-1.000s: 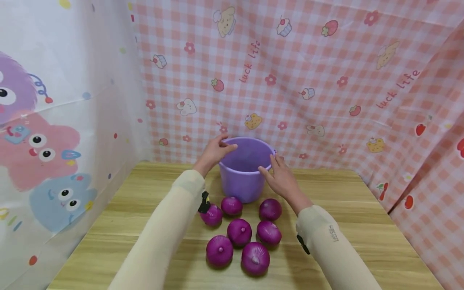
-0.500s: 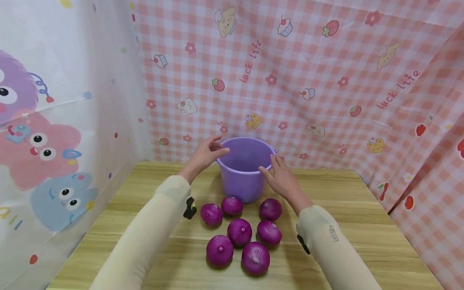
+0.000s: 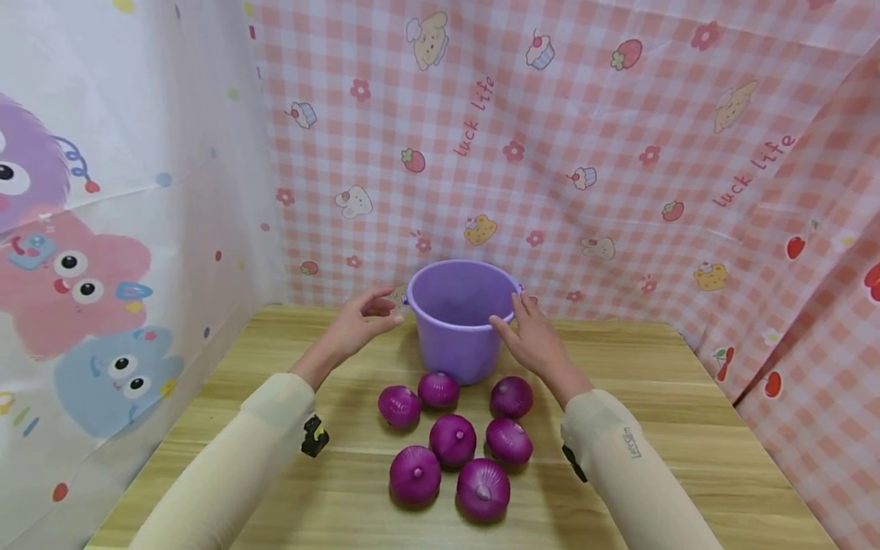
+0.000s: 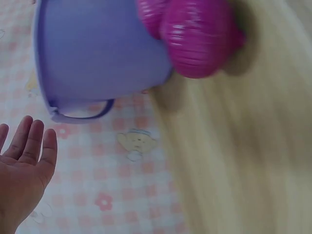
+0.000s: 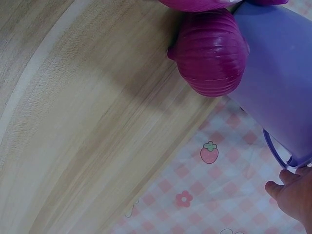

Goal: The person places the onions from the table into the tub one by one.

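A purple bucket (image 3: 459,347) stands upright near the table's back edge, its mouth facing up; I see nothing inside it. My left hand (image 3: 357,325) is in the air left of the bucket, apart from it, with loosely bent fingers and nothing held. In the left wrist view that hand (image 4: 24,170) is below the bucket's side handle (image 4: 87,117). My right hand (image 3: 539,340) touches the bucket's right rim, fingers fairly straight and thumb at the front. Several purple onions, including a front one (image 3: 483,490) and a middle one (image 3: 453,441), lie before the bucket.
The wooden table (image 3: 619,458) ends just behind the bucket. A pink checked cloth (image 3: 571,114) hangs behind it, and a white cartoon-print cloth (image 3: 186,229) hangs at the left. The onions lie between my forearms.
My left hand has let go of the bucket's left rim and moved left and toward me. The right hand stays at the right rim; the bucket and onions have not visibly moved.
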A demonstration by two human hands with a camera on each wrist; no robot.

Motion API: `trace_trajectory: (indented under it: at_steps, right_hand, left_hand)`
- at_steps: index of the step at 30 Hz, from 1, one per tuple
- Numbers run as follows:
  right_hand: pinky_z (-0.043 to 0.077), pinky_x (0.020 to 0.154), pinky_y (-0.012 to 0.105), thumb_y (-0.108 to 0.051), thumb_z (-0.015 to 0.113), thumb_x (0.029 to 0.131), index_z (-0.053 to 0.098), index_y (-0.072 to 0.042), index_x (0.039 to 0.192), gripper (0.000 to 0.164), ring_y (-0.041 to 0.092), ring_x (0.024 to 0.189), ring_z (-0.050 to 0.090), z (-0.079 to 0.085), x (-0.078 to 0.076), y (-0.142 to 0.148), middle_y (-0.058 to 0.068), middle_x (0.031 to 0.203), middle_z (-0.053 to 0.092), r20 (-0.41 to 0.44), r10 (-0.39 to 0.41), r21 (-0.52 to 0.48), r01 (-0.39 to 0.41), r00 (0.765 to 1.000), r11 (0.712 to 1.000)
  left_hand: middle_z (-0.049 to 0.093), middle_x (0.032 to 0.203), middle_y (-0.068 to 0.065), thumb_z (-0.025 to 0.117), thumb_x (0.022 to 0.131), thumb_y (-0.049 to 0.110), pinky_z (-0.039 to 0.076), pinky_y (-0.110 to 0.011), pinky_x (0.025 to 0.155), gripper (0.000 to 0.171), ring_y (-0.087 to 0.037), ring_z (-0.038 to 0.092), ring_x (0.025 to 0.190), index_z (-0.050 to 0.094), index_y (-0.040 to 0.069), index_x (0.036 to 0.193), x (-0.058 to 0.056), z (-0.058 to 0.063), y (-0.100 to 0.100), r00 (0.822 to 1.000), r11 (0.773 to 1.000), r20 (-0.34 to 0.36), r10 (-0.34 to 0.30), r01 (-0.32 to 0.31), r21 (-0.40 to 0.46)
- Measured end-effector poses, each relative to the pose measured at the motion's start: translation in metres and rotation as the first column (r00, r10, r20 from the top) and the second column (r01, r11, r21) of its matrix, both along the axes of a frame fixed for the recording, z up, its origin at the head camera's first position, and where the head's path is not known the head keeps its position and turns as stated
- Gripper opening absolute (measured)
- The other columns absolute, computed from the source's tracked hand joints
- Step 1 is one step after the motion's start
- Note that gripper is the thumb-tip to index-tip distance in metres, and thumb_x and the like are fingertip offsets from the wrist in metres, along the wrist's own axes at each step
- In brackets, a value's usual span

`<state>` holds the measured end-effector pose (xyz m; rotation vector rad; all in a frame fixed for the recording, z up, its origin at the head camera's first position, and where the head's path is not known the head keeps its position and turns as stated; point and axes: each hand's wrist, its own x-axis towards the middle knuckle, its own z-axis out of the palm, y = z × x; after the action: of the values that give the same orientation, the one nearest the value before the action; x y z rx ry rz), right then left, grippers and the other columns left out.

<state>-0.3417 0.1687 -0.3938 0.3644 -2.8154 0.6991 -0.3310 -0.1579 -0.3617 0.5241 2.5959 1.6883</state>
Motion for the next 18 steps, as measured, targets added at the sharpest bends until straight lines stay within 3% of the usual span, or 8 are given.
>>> trace_trajectory:
  at_steps: [8,14,18]
  right_hand:
    - [0.02,0.118,0.054,-0.056,0.038,0.103,0.023,0.002,0.155,0.08,0.043,0.146,0.017,0.0,0.0,-0.001,0.025,0.161,0.017,-0.006,0.002,-0.007,-0.002,1.0,1.0]
    - [0.02,0.117,0.055,-0.056,0.038,0.103,0.022,0.003,0.155,0.08,0.042,0.147,0.017,0.002,0.002,-0.001,0.025,0.16,0.017,-0.003,-0.002,-0.007,0.002,1.0,1.0]
    - [0.02,0.117,0.056,-0.057,0.037,0.102,0.022,0.002,0.155,0.081,0.043,0.147,0.016,0.003,0.003,-0.002,0.025,0.161,0.016,0.013,0.001,-0.008,-0.001,1.0,1.0]
  left_hand:
    - [0.053,0.141,-0.018,0.074,0.091,0.032,0.042,-0.054,0.105,0.07,-0.036,0.048,0.129,0.042,0.009,0.149,0.022,-0.043,-0.026,0.999,0.994,0.035,0.017,-0.013,-0.113]
    - [0.05,0.142,-0.023,0.076,0.088,0.032,0.04,-0.053,0.107,0.075,-0.038,0.045,0.131,0.041,0.005,0.149,0.033,-0.072,-0.028,0.999,0.99,0.035,-0.008,0.013,-0.143]
    - [0.048,0.144,-0.022,0.078,0.086,0.035,0.037,-0.053,0.109,0.08,-0.037,0.043,0.133,0.039,0.007,0.15,0.04,-0.089,-0.026,0.997,0.988,0.078,-0.006,0.018,-0.153]
